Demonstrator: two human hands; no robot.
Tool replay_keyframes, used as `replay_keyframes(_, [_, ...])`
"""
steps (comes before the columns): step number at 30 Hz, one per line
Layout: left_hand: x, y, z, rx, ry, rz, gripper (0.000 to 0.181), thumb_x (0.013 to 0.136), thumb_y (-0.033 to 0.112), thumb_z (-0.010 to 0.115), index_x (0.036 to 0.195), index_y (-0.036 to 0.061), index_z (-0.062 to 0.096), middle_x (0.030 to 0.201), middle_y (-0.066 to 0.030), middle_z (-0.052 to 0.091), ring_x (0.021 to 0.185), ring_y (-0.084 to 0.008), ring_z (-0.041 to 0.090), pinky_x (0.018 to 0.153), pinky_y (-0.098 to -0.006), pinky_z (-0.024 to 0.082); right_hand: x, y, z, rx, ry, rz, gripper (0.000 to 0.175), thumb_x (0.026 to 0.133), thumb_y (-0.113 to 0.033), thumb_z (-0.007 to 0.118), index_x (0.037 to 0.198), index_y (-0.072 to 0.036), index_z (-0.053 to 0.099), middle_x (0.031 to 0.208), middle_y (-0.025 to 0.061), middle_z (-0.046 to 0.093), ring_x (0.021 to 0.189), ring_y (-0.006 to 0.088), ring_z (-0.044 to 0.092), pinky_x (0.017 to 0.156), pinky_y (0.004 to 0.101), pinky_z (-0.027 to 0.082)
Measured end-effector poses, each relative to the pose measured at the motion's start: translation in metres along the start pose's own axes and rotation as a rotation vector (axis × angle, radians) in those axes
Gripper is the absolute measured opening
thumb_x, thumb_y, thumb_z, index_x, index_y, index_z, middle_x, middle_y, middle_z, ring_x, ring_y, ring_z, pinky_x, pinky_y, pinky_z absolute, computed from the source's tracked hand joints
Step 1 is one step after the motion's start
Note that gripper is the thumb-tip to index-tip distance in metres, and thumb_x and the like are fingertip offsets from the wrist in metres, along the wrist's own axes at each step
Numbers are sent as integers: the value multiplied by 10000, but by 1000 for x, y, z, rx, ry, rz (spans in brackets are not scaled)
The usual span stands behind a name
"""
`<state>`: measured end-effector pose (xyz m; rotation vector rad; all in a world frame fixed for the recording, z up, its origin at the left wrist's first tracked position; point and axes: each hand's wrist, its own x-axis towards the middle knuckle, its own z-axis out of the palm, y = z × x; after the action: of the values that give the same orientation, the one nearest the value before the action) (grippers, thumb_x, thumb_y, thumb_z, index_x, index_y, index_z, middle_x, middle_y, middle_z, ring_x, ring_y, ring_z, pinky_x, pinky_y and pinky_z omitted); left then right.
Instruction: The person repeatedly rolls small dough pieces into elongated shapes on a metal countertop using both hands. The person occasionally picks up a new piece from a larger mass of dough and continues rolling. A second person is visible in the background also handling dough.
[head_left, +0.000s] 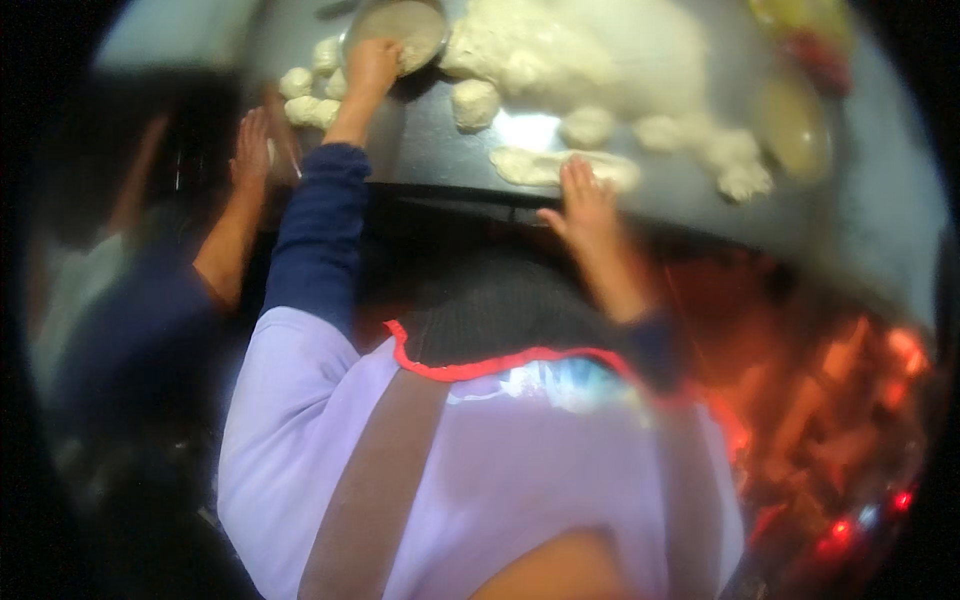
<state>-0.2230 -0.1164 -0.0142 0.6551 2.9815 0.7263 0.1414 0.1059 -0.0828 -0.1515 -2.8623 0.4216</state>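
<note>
My left hand (373, 69) reaches over the near rim of a round metal bowl (442, 41), fingers bent down at its pale beige contents. Whether those fingers pinch anything is hidden. My right hand (589, 191) lies palm down, thumb spread, its fingertips on the flattened, elongated strip of dough (525, 166) near the table's front edge. Just behind that strip are a round dough ball (587, 126) and a rougher one (475, 103). Several smaller dough balls (297, 82) cluster left of the bowl.
A large mass of dough (547, 37) covers the back of the metal table (435, 154). More dough lumps (720, 154) lie to the right, beside a blurred yellowish oval thing (795, 127). At the left, another person's hand (251, 150) is close to my left forearm.
</note>
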Motion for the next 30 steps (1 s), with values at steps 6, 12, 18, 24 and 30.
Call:
replay_keyframes(6, [-113,98,49,-481,-492,-39,282,910,230,585,1031,-6,680,906,-100,700,777,-172,641,747,-309,506,29,-12,-30,230,-63,145,841,800,-538,621,1390,6,372,1456,207,353,1368,330,309,1089,579,199])
replay_keyframes(12, [-142,174,98,-510,-599,71,248,893,206,611,1017,8,694,868,-116,710,758,-175,651,709,-306,508,-19,43,-24,5,52,236,733,846,-472,601,1391,-24,400,1484,150,343,1385,269,304,1095,594,148])
replay_keyframes(18, [-155,181,111,-527,-515,155,369,858,-42,508,1184,77,633,1121,-144,667,999,-232,655,883,-329,506,-25,45,-4,-3,27,268,727,839,-471,613,1373,-17,423,1464,179,365,1385,290,299,1102,585,137])
replay_keyframes(24, [-186,133,90,-72,-187,497,581,822,235,674,1365,185,475,1442,-136,392,1320,-345,378,1064,-499,331,6,-2,-7,131,9,115,696,773,-409,692,1309,-9,495,1372,205,469,1349,311,352,1096,550,199])
replay_keyframes(30, [-209,105,94,130,-167,536,780,781,439,696,1449,288,323,1524,-184,216,1400,-374,221,1110,-547,225,-35,79,-17,-138,-50,636,722,912,-482,506,1431,-21,310,1521,219,202,1422,356,159,1138,533,46])
